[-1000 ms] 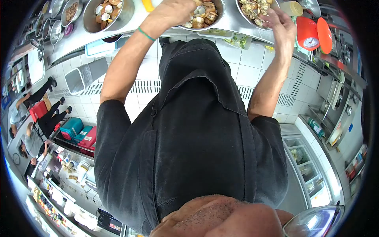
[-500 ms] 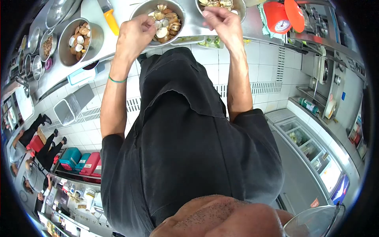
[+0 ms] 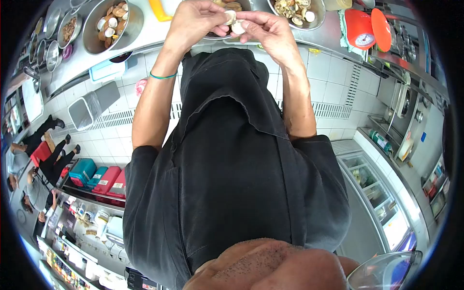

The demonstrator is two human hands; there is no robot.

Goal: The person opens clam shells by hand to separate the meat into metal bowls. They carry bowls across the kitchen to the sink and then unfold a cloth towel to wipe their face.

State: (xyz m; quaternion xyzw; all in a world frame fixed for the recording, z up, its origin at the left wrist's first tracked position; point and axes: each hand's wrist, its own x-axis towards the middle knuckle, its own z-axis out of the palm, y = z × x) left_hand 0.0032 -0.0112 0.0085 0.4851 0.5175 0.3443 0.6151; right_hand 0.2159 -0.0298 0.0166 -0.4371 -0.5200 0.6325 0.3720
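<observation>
Between thumb and fingers my left hand (image 3: pixel 197 24) pinches a pale clam shell (image 3: pixel 230 18). My right hand (image 3: pixel 273 34) is closed on another clam shell (image 3: pixel 238 27), right up against the first one. Both hands meet over the near side of a metal bowl (image 3: pixel 247 6) of clams, which they partly hide. Beside my right hand stands a second metal bowl (image 3: pixel 321 13) filled with small clam pieces (image 3: pixel 296 10). Farther left, a deep steel pot (image 3: pixel 92 36) contains brown and white shells (image 3: pixel 112 24).
A yellow handle (image 3: pixel 158 10) lies on the counter left of my left hand. To the right sits a red kitchen scale (image 3: pixel 358 31). Smaller metal bowls (image 3: pixel 52 23) crowd the left end. A grey bin (image 3: pixel 84 113) stands on the floor; other people (image 3: pixel 38 186) are far left.
My right hand has moved left from the right-hand bowl to meet my left hand. Shells now show in both hands. The whole view has shifted, with the counter higher in it.
</observation>
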